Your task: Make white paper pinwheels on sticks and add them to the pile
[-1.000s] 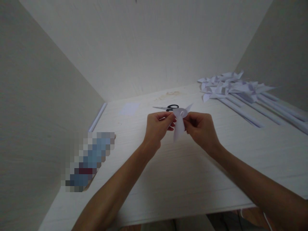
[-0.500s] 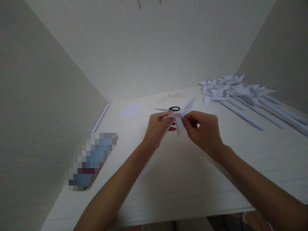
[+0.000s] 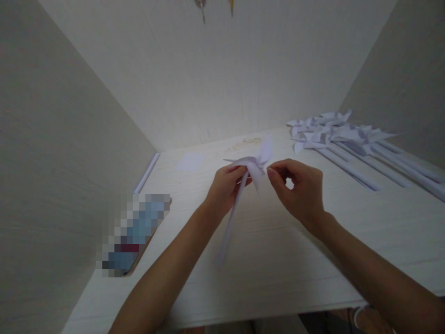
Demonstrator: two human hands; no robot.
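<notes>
My left hand [image 3: 227,185] is closed around a white paper pinwheel [image 3: 256,168], just under its folded blades. The pinwheel's rolled paper stick [image 3: 229,229] slants down from that hand toward the table's front. Just right of the blades, my right hand [image 3: 297,185] has thumb and forefinger pressed together in a pinch. A narrow gap separates its fingertips from the paper, and whatever they may hold is too small to make out. Behind the pinwheel lie scissors, now almost wholly hidden, with only a thin tip showing.
Several finished paper pinwheels [image 3: 323,134] are piled at the back right. A square paper sheet [image 3: 191,161] lies back left, beside a rolled paper tube [image 3: 146,173] along the left wall. A blurred-out phone [image 3: 146,236] rests at the left. Pale panels enclose the white table [image 3: 278,273].
The right hand has drawn slightly away from the pinwheel's blades. The pinwheel has turned in my left hand, so its stick shows more and the scissors' handles are covered.
</notes>
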